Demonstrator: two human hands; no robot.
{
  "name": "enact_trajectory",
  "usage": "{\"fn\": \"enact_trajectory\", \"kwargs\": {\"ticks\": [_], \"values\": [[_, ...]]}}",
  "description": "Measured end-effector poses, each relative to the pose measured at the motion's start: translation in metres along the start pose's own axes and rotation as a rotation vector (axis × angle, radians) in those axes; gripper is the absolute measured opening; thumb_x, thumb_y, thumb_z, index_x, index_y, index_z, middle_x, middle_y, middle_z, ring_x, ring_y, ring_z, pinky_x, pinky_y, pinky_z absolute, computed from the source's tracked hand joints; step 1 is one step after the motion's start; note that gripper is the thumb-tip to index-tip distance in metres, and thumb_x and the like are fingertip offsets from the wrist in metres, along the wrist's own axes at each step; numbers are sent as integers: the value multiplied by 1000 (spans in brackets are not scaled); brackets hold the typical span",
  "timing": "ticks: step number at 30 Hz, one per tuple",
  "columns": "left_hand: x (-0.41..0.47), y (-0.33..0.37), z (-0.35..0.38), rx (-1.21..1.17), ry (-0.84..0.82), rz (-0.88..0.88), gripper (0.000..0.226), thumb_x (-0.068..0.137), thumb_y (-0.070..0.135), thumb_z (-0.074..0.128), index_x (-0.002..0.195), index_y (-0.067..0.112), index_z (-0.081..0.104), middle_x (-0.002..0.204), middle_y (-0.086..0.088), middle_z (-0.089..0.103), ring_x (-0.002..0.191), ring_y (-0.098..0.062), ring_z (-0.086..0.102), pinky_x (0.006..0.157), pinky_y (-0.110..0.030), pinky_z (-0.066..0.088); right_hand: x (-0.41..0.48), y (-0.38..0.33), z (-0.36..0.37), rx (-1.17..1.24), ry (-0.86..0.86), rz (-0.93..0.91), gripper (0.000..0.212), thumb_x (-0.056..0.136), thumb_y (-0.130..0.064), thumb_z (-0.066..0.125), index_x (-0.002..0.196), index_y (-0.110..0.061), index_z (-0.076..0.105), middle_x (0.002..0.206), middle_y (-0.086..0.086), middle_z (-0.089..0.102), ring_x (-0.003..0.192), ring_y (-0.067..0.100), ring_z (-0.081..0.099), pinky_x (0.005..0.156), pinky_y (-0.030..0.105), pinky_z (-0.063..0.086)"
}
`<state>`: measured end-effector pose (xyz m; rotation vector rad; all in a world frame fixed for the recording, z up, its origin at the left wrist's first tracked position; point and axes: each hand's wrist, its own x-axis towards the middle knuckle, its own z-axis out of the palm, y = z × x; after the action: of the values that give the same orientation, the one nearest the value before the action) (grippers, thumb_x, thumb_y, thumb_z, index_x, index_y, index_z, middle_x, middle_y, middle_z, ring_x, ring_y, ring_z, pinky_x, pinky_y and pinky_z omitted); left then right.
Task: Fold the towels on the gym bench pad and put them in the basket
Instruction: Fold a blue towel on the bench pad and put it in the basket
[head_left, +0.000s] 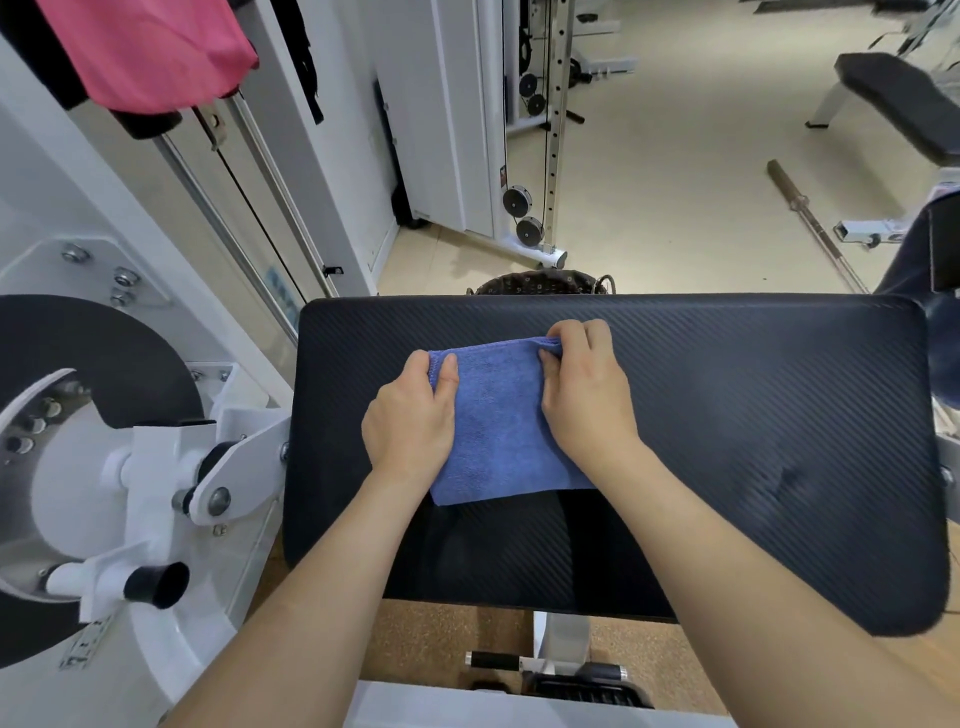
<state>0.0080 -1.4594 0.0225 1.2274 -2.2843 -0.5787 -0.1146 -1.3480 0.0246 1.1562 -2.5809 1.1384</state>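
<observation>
A blue towel (498, 415) lies folded on the black gym bench pad (727, 415), left of the pad's middle. My left hand (410, 421) pinches the towel's far left corner, thumb on top. My right hand (584, 395) pinches the far right corner, fingers curled over the edge. Just behind the pad's far edge the rim of a dark basket (540, 283) with a patterned lining shows; most of it is hidden by the pad.
A white weight machine (130, 441) with a black disc stands close on the left. A pink cloth (150, 52) hangs at top left. A barbell bar (810, 218) lies on the floor at right, beyond it another black bench (898, 104).
</observation>
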Motion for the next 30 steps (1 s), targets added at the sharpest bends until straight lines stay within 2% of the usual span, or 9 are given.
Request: {"fn": "enact_trajectory", "kwargs": {"ticks": [6,10,13,15,18,23,25,28,30], "values": [[7,0,0,136,28,20,33,97,52,39,87,20,45,70,2,57,64,-22,56,58,-34,40,6,-5,-6,-71,-78,72,20,101,-24,43,113,-11,53,113,7,47,74,23,51,59,32,38],[17,-7,-4,81,48,176,27,93,42,54,109,21,57,100,2,54,93,-15,50,70,-29,39,22,-4,-17,-135,-143,188,29,94,-32,56,121,-22,55,122,3,45,109,24,48,72,32,40],[22,-7,-12,50,-109,315,33,93,32,59,123,21,63,111,4,55,103,-13,48,85,-29,42,31,-3,-24,-195,-194,180,25,91,-32,62,114,-22,60,120,4,49,116,25,44,75,32,38],[27,-6,-23,-11,-266,247,31,87,32,68,117,26,65,106,10,58,99,-10,53,89,-29,44,35,-3,-26,-264,-264,143,21,91,-30,61,108,-18,58,115,5,53,110,26,47,73,33,38],[34,-6,-36,-64,-451,100,22,78,32,77,98,27,68,93,13,64,88,-7,60,79,-27,49,46,-7,-33,-269,-415,131,17,88,-25,62,101,-17,55,105,3,61,96,24,54,70,33,41],[30,1,-44,-3,-484,152,21,75,29,78,88,26,61,94,9,59,85,-10,59,69,-25,47,57,-1,-63,56,-711,243,11,83,-15,70,93,-18,73,94,-1,70,92,16,63,76,29,50],[25,10,-52,-93,-587,164,37,73,27,79,101,30,56,100,12,60,89,-9,60,75,-28,52,51,0,-75,285,-798,280,10,85,-11,69,92,-18,70,91,-2,67,85,12,60,68,25,48],[15,30,-56,-10,-721,320,66,70,38,81,128,36,49,113,18,55,101,-3,56,86,-29,51,41,-3,-85,505,-934,273,12,90,-3,63,93,-14,65,86,1,63,78,10,60,61,22,51],[13,40,-60,51,-741,376,46,71,44,79,113,35,61,102,17,61,93,-3,58,83,-33,52,37,-6,-91,535,-978,269,13,89,1,62,96,-10,64,86,3,64,79,12,64,65,26,57]]}}
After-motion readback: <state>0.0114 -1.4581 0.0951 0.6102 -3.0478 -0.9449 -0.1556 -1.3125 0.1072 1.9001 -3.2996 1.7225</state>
